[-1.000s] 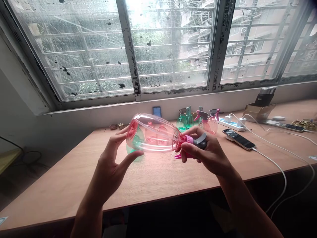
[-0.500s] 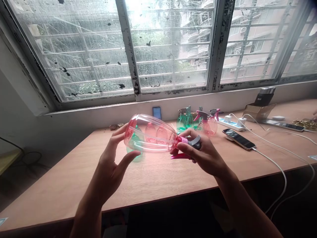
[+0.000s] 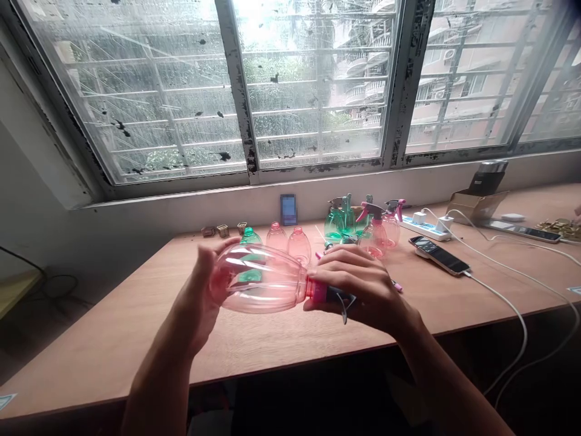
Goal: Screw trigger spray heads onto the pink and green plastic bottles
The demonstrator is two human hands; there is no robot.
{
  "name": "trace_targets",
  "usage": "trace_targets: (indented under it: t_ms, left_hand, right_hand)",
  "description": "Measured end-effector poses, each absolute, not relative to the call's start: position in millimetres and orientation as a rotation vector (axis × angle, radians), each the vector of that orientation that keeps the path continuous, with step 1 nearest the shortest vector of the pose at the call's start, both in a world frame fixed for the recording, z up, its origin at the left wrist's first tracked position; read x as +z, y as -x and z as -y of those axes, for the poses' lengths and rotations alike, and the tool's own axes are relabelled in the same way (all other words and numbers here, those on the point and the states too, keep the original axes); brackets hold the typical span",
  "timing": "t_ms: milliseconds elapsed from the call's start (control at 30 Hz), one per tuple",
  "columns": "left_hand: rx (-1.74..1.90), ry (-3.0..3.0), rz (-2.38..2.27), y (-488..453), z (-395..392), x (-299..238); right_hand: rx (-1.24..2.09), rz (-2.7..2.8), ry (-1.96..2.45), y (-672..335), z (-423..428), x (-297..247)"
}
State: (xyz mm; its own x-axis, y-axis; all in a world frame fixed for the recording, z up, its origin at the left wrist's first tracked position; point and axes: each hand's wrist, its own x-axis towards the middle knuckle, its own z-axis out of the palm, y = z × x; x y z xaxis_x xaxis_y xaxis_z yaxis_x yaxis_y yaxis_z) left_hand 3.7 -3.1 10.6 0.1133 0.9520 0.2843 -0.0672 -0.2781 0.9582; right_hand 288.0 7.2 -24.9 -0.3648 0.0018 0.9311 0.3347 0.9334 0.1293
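A clear pink spray bottle [image 3: 267, 287] lies sideways in the air above the table, its base to the left. My left hand [image 3: 195, 303] is closed around the base, and some of its fingers show through the plastic. At the neck, my right hand [image 3: 363, 281] grips the dark and pink spray head [image 3: 333, 295], hiding much of it. Behind the held bottle stand two pink bottles without spray heads [image 3: 299, 242] and a green bottle [image 3: 250, 235], partly covered by it.
Green spray bottles [image 3: 334, 225] and pink spray bottles [image 3: 374, 236] with heads stand at the back. A phone [image 3: 439, 255], a power strip [image 3: 424, 226], white cables [image 3: 512, 309] and a box [image 3: 472, 206] are to the right. A small upright screen [image 3: 288, 209] leans against the wall.
The bottle has come lower and slightly left. My left hand has closed further around its base, and my right hand has turned over the spray head, whose trigger has swung round.
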Motion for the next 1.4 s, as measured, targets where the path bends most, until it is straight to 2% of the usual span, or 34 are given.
trace_targets:
  t_ms: [133, 333, 433, 533, 667, 867, 967, 1067, 1133, 1200, 1400]
  left_hand:
    - [1.556, -1.48, -0.881, -16, 9, 11]
    - [1.932, -1.802, -0.646, -26, 18, 11]
    - [2.076, -1.907, -0.531, -22, 16, 10]
    - [2.166, -1.961, -0.459, -19, 13, 10]
    - [2.283, -2.054, -0.39, -20, 16, 11]
    - [2.252, -2.114, -0.47, -19, 24, 18]
    - [2.227, -2.117, -0.64, -7, 24, 22]
    - [1.819, -2.391, -1.05, 15, 24, 25]
    - [1.63, -2.514, -1.111, 31, 23, 25]
    - [1.671, -2.51, -1.122, 45, 19, 25]
    - [1.702, -2.388, -1.337, 65, 1, 27]
  right_hand:
    - [-0.071, 1.814, 0.296, -277, -5, -31]
    - [0.957, 1.52, 0.344, -257, -1, -35]
    - [1.316, 1.422, 0.295, -249, 1, -34]
    - [1.543, 1.349, 0.31, -243, 2, -35]
    - [1.652, 1.371, 0.312, -240, -1, -37]
    - [1.449, 1.491, 0.227, -265, -3, -26]
    - [1.117, 1.574, 0.311, -299, 2, -14]
    - [0.65, 1.439, 0.575, -349, 6, -5]
    - [0.348, 1.303, 0.707, -384, 7, -4]
    - [0.088, 1.152, 0.849, -418, 6, -6]
    - [-0.342, 0.846, 1.348, -496, -22, -32]
